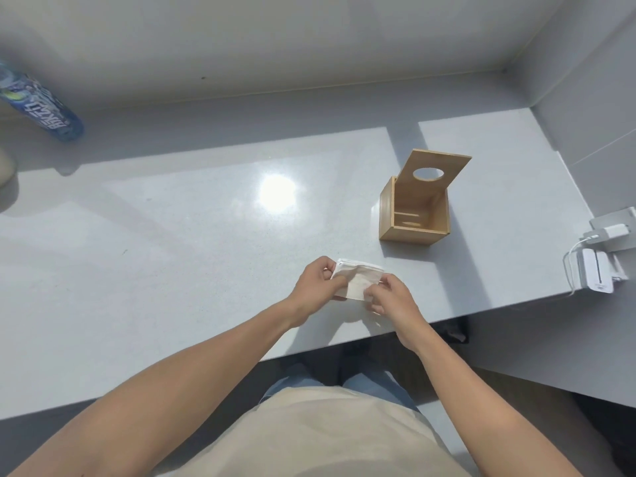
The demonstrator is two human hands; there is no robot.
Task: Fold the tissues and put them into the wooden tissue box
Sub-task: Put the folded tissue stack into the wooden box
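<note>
Pinching a small folded wad of tissues (358,278) between both sets of fingers, the left hand (318,287) and right hand (392,297) are holding it just above the worktop (172,235) — the wooden tissue box (414,215) is standing open nearby. Loose layers may be springing apart — the fold could unravel in transfer.

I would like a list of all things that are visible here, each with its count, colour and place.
tissues: one folded stack, white, near the counter's front edge, held in both hands
box: one, light wood, open and empty, lid with oval hole raised, right of centre
bottle: one, blue, far left
chargers: white, with cable, right edge; count unclear
counter: one, pale grey
left hand: on the stack's left side
right hand: on its right side
</note>
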